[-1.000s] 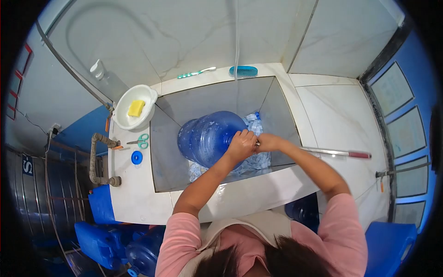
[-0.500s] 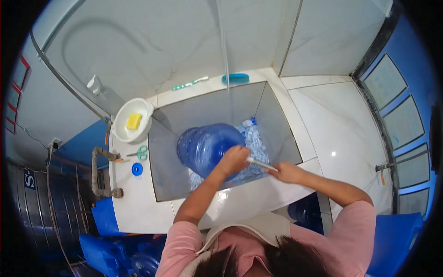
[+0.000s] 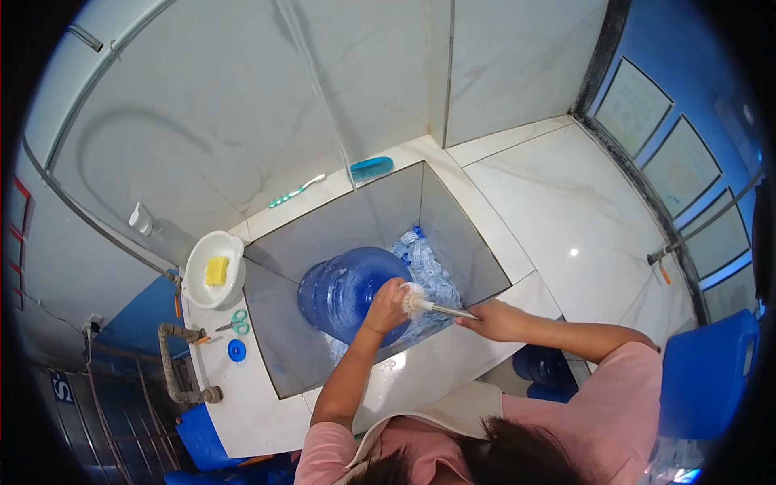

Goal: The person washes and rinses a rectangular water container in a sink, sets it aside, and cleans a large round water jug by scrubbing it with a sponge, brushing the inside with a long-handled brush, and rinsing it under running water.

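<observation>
A large blue water jug (image 3: 339,283) lies on its side in the grey sink (image 3: 279,234), its neck end toward me. My left hand (image 3: 388,307) is closed around the jug's neck, and the mouth is mostly hidden by the fingers. My right hand (image 3: 493,321) grips the metal handle of a bottle brush (image 3: 449,310). The brush's white bristly head is outside the jug, right beside my left fingers. Under and behind the jug lies a heap of crumpled pale-blue plastic pieces (image 3: 432,271), perhaps cap seals.
On the left ledge are a white basin (image 3: 234,279) with a yellow sponge (image 3: 216,271), green-handled scissors (image 3: 240,322) and a blue cap (image 3: 236,350). A toothbrush-like brush (image 3: 296,191) and a teal brush (image 3: 372,168) lie on the back ledge. A clear hose (image 3: 319,89) hangs over the sink.
The bristly head of the bottle brush has come out of the jug's mouth and now shows. My left hand stays at the neck. The whole view has tilted and shifted.
</observation>
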Action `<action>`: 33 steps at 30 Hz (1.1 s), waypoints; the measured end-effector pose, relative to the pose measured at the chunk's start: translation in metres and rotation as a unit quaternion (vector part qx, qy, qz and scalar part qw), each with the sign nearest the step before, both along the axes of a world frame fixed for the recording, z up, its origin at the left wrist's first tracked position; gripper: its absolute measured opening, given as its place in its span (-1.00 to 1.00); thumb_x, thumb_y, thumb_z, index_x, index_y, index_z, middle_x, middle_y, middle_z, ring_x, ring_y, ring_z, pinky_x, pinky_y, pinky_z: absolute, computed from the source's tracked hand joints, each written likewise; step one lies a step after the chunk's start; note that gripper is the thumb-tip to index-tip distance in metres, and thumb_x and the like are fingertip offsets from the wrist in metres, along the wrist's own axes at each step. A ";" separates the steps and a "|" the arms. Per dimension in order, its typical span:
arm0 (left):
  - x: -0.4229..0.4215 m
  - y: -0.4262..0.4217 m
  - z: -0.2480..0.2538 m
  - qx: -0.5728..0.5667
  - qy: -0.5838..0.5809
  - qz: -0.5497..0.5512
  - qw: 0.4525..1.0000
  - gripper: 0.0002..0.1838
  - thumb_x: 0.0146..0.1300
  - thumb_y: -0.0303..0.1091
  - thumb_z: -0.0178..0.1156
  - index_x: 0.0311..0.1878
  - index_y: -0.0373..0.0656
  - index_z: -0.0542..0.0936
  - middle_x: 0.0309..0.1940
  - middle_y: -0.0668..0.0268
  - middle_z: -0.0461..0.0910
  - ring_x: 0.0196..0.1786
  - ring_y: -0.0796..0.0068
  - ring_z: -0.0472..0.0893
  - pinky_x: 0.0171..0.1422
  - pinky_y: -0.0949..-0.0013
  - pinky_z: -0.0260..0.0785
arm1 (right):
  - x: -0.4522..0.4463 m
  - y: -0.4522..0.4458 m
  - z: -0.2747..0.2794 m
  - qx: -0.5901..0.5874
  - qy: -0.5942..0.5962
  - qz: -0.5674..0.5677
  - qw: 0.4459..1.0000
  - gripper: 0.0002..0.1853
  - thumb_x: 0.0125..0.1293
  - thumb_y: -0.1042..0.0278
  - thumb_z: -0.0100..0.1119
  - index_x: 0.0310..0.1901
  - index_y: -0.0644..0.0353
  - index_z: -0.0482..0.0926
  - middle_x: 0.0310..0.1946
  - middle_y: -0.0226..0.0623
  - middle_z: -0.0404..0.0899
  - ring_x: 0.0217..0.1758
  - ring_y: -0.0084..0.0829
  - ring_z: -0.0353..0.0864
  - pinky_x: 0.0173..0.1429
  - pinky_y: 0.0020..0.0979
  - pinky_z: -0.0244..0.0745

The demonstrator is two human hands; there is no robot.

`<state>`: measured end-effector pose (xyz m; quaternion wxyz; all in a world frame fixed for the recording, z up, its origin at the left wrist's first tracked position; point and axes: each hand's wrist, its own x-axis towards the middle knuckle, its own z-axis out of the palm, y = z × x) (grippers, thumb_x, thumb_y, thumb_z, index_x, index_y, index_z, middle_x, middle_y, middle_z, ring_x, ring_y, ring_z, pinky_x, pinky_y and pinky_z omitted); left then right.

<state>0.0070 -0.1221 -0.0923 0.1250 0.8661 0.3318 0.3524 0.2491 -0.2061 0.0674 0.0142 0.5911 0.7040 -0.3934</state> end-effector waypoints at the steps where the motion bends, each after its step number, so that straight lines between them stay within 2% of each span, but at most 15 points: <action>1: 0.000 0.001 -0.002 -0.014 -0.024 0.006 1.000 -0.53 -0.24 -0.43 0.38 -0.17 -0.30 0.48 -0.11 0.02 0.45 -0.05 0.03 0.50 0.06 0.18 0.38 | -0.001 -0.001 0.001 0.001 -0.001 -0.003 1.000 -0.40 0.32 -0.15 -0.08 -0.40 0.36 0.57 -0.51 0.15 0.54 -0.36 0.12 0.56 -0.22 -0.04 0.42; 4: -0.001 0.002 -0.004 -0.027 -0.037 0.009 0.999 -0.52 -0.23 -0.43 0.38 -0.16 -0.31 0.48 -0.12 0.02 0.45 -0.06 0.02 0.50 0.04 0.19 0.39 | 0.004 0.010 0.003 0.026 -0.009 0.018 0.999 -0.40 0.32 -0.17 -0.08 -0.37 0.35 0.57 -0.48 0.12 0.56 -0.38 0.08 0.55 -0.24 -0.06 0.41; 7: 0.002 0.001 0.005 -0.049 -0.012 0.017 0.999 -0.52 -0.21 -0.43 0.38 -0.15 -0.32 0.48 -0.12 0.02 0.45 -0.08 0.00 0.51 0.03 0.19 0.40 | 0.032 0.053 0.007 -0.036 0.004 0.089 0.995 -0.38 0.32 -0.20 -0.10 -0.34 0.35 0.58 -0.51 0.08 0.55 -0.41 0.03 0.54 -0.27 -0.11 0.40; 8: 0.002 0.004 0.007 -0.044 -0.011 0.013 0.999 -0.41 -0.20 -0.44 0.39 -0.02 -0.32 0.40 -0.13 0.00 0.45 -0.08 -0.04 0.50 0.04 0.15 0.39 | 0.034 0.063 0.014 -0.027 -0.020 0.109 0.993 -0.37 0.32 -0.22 -0.11 -0.34 0.34 0.58 -0.52 0.06 0.54 -0.42 0.00 0.54 -0.27 -0.12 0.40; 10: 0.001 0.011 0.003 -0.036 -0.045 0.044 0.997 -0.39 -0.22 -0.44 0.40 -0.02 -0.34 0.39 -0.11 -0.01 0.44 -0.06 -0.04 0.49 0.07 0.16 0.38 | 0.027 0.071 0.026 -0.017 -0.041 0.136 0.990 -0.36 0.32 -0.23 -0.13 -0.34 0.34 0.58 -0.54 0.04 0.54 -0.43 -0.02 0.53 -0.27 -0.14 0.39; 12: -0.001 0.016 0.003 -0.033 -0.077 0.073 0.994 -0.37 -0.23 -0.44 0.42 -0.03 -0.35 0.37 -0.09 -0.02 0.44 -0.03 -0.04 0.49 0.10 0.17 0.37 | 0.013 0.066 0.033 -0.012 -0.059 0.091 0.994 -0.35 0.31 -0.24 -0.13 -0.36 0.33 0.58 -0.56 0.04 0.52 -0.43 -0.04 0.52 -0.27 -0.15 0.38; 14: -0.001 0.024 0.004 0.025 -0.047 0.100 0.994 -0.18 -0.22 -0.48 0.41 0.15 -0.28 0.18 -0.15 -0.03 0.44 -0.10 -0.07 0.49 0.03 0.06 0.36 | 0.009 0.066 0.029 -0.024 -0.052 0.073 0.996 -0.35 0.31 -0.24 -0.13 -0.37 0.34 0.57 -0.57 0.04 0.51 -0.44 -0.04 0.52 -0.28 -0.15 0.37; 19: 0.013 0.034 0.003 0.018 -0.094 0.115 0.989 -0.24 -0.19 -0.46 0.40 0.11 -0.27 0.21 -0.20 -0.01 0.44 -0.13 -0.04 0.48 -0.01 0.07 0.34 | 0.010 0.061 0.030 -0.050 -0.048 0.038 0.997 -0.34 0.31 -0.25 -0.12 -0.41 0.36 0.55 -0.57 0.07 0.50 -0.43 -0.02 0.53 -0.28 -0.15 0.36; 21: 0.020 0.040 0.003 0.026 -0.112 0.111 0.987 -0.26 -0.17 -0.44 0.39 0.11 -0.27 0.21 -0.19 0.00 0.44 -0.14 -0.03 0.48 -0.02 0.09 0.33 | 0.011 0.051 0.019 -0.016 -0.040 -0.039 0.998 -0.33 0.31 -0.25 -0.12 -0.42 0.38 0.53 -0.60 0.05 0.49 -0.46 -0.03 0.51 -0.28 -0.14 0.36; 23: 0.028 0.047 -0.001 0.069 -0.119 0.107 0.985 -0.23 -0.17 -0.41 0.40 0.13 -0.27 0.20 -0.17 0.00 0.45 -0.14 -0.02 0.48 -0.02 0.11 0.32 | 0.015 0.046 0.012 -0.021 -0.038 -0.053 0.998 -0.32 0.31 -0.26 -0.11 -0.44 0.40 0.52 -0.59 0.02 0.49 -0.46 -0.03 0.51 -0.28 -0.14 0.36; 26: 0.032 0.050 0.008 0.046 -0.129 0.141 0.980 -0.23 -0.18 -0.37 0.43 0.12 -0.27 0.25 -0.17 0.02 0.45 -0.14 -0.01 0.48 0.01 0.13 0.32 | 0.025 0.047 0.008 -0.025 -0.005 -0.137 0.990 -0.31 0.31 -0.26 -0.12 -0.44 0.40 0.53 -0.57 0.02 0.51 -0.45 -0.02 0.51 -0.27 -0.15 0.37; 28: 0.027 0.056 0.013 -0.020 -0.075 0.130 0.988 -0.23 -0.23 -0.34 0.46 0.10 -0.27 0.30 -0.14 0.01 0.46 -0.08 -0.01 0.48 0.06 0.13 0.31 | 0.038 0.061 0.013 -0.053 -0.014 -0.211 0.976 -0.33 0.31 -0.24 -0.11 -0.48 0.38 0.50 -0.55 0.06 0.53 -0.41 0.01 0.53 -0.25 -0.15 0.39; 30: 0.014 0.055 0.015 -0.085 -0.039 0.133 0.987 -0.26 -0.22 -0.34 0.46 0.08 -0.28 0.34 -0.12 0.00 0.47 -0.05 -0.01 0.47 0.08 0.14 0.30 | 0.048 0.081 -0.005 0.052 -0.059 -0.114 0.990 -0.45 0.33 -0.10 -0.11 -0.40 0.37 0.47 -0.50 0.10 0.54 -0.33 0.04 0.56 -0.20 -0.12 0.42; 32: 0.001 0.051 0.030 -0.206 0.007 0.148 0.967 -0.31 -0.21 -0.35 0.44 0.06 -0.30 0.40 -0.07 -0.03 0.48 0.02 0.00 0.47 0.14 0.14 0.29 | 0.043 0.110 -0.044 0.112 -0.106 -0.076 0.985 -0.62 0.30 0.10 -0.10 -0.27 0.35 0.42 -0.38 0.12 0.56 -0.21 0.07 0.57 -0.15 -0.08 0.44; 33: -0.007 0.046 0.029 -0.210 0.010 0.145 0.967 -0.31 -0.21 -0.35 0.44 0.06 -0.30 0.40 -0.07 -0.03 0.48 0.02 0.00 0.47 0.14 0.14 0.29 | 0.036 0.127 -0.066 0.119 -0.122 -0.015 0.985 -0.67 0.27 0.18 -0.10 -0.19 0.34 0.40 -0.31 0.13 0.55 -0.18 0.07 0.56 -0.11 -0.07 0.45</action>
